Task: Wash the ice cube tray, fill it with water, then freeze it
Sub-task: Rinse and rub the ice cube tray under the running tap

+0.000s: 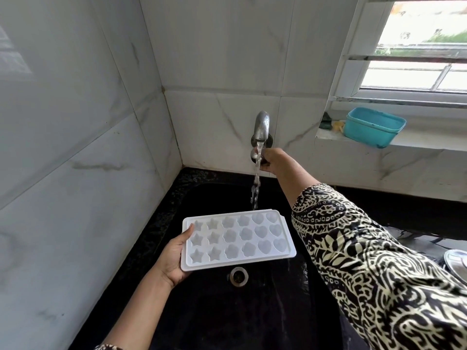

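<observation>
White marble-look tiles (214, 46) behind a black sink (252, 314); head view only. Tap (262, 123) on the back wall is running and the water stream (256, 183) drops straight down under it.

My right hand (274, 161) is at the tap, fingers curled round the knob (254, 155) just under the spout. My left hand (174, 256) grips the ice cube tray (237, 239) by its short end, thumb on top of the rim, fingers underneath.

Tray is below and in front of the tap, held roughly level over the sink with cavities up, above the drain (238, 275). Stream comes down at the tray's far rim; can't tell if it hits the rim or falls just behind. Can't tell if the cavities are wet.

Right of the tap, a teal tub (374, 127) sits on the window ledge. Lower right of the tap, a steel plate (454, 263) shows at the frame edge.

Step, my read: wash stage, setting the flow, tray not properly under water yet. Next move calls for letting go of the knob, sliding the tray back under the stream, then rubbing the cavities with my freed hand. Tilt it so rinse water runs off, and keep the flow moderate to avoid splash.
</observation>
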A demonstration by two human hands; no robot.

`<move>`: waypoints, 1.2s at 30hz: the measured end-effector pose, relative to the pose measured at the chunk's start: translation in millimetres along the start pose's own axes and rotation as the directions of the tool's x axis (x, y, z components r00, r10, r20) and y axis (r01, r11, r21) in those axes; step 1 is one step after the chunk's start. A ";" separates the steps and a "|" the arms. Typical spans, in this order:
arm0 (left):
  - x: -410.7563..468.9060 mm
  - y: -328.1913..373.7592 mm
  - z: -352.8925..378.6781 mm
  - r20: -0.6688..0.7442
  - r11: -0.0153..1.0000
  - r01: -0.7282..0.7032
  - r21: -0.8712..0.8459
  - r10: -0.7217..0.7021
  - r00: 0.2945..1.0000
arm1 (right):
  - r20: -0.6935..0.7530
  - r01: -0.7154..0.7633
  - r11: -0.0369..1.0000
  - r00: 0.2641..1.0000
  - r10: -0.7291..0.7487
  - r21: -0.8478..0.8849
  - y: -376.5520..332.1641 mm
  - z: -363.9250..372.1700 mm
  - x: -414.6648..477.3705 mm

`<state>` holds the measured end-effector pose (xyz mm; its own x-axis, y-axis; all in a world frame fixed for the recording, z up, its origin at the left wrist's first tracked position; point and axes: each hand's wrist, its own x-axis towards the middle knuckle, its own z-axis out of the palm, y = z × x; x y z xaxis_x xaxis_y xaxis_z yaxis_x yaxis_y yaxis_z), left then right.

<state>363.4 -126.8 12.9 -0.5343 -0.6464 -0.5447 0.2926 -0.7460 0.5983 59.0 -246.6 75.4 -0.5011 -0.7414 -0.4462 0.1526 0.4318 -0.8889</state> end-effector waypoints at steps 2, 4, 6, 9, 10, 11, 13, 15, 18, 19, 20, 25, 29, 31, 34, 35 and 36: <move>-1.4 0.7 1.0 0.005 1.000 -0.005 -0.004 0.005 1.000 | 0.007 -0.002 1.000 1.000 0.002 0.010 0.2 -0.8 0.2; -3.1 1.2 1.7 0.004 1.000 -0.012 -0.006 0.012 1.000 | 0.020 -0.005 0.999 1.000 0.004 0.036 0.9 -1.8 0.0; -4.4 1.5 0.8 0.001 1.000 -0.009 -0.008 0.009 1.000 | 0.038 -0.009 0.997 0.999 0.006 0.079 0.9 -2.6 -1.9; -7.1 1.9 0.2 -0.001 1.000 -0.006 -0.004 0.006 1.000 | 0.039 -0.020 0.996 0.999 0.016 0.091 1.5 -2.0 -0.7; -7.4 2.2 -0.3 -0.002 1.000 -0.007 -0.004 0.007 1.000 | 0.032 -0.016 0.998 0.999 0.014 0.062 2.1 -1.9 -1.4; -7.8 2.6 -1.1 -0.004 1.000 -0.009 -0.005 0.009 1.000 | 0.028 -0.011 1.000 1.000 0.010 0.017 2.6 -2.0 -3.3; -7.9 4.0 -3.3 -0.012 1.000 -0.011 -0.009 0.011 1.000 | 0.015 0.023 0.996 1.000 -0.022 -0.090 4.3 -6.5 -12.0; -6.6 6.0 -5.5 -0.019 0.999 -0.022 -0.026 0.022 1.000 | -0.060 0.128 0.972 0.988 -0.143 -0.197 11.2 -17.5 -29.8; -5.5 9.3 -7.3 -0.015 0.996 -0.074 -0.053 0.074 0.997 | -0.184 0.397 0.870 0.869 -0.458 -0.292 43.8 -36.9 -74.9; -5.3 10.1 -7.2 -0.012 0.994 -0.092 -0.060 0.092 0.996 | -0.184 0.457 0.817 0.822 -0.539 -0.350 61.2 -40.7 -91.4; -4.1 11.0 -7.5 -0.012 0.992 -0.107 -0.063 0.106 0.994 | -0.152 0.505 0.754 0.780 -0.607 -0.419 78.9 -42.8 -107.4; 1.7 18.3 -1.5 -0.033 0.985 -0.167 -0.051 0.166 0.986 | 0.210 0.564 0.405 0.733 -0.647 -0.719 132.6 -35.3 -126.6; 6.1 20.0 8.1 -0.031 0.980 -0.199 -0.030 0.198 0.980 | 0.253 0.495 0.307 0.775 -0.579 -0.813 123.9 -24.6 -117.2; 7.5 20.1 10.5 -0.034 0.975 -0.221 -0.026 0.221 0.975 | 0.256 0.482 0.299 0.787 -0.562 -0.824 117.9 -18.5 -111.3; 9.3 19.5 9.1 -0.045 0.968 -0.251 -0.023 0.250 0.967 | 0.242 0.461 0.303 0.799 -0.550 -0.834 113.1 -17.6 -106.6; 9.5 18.4 8.4 -0.051 0.967 -0.254 -0.023 0.253 0.966 | 0.237 0.453 0.288 0.796 -0.557 -0.844 112.6 -19.1 -106.1; 9.6 16.9 7.8 -0.053 0.966 -0.256 -0.023 0.255 0.966 | 0.229 0.439 0.274 0.796 -0.560 -0.856 112.4 -20.7 -106.3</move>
<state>357.0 -144.4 22.3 -0.3997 -0.8226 -0.4045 0.4380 -0.5590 0.7040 111.8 -108.6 25.1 -0.2896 -0.9497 0.1192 -0.9069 0.2324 -0.3514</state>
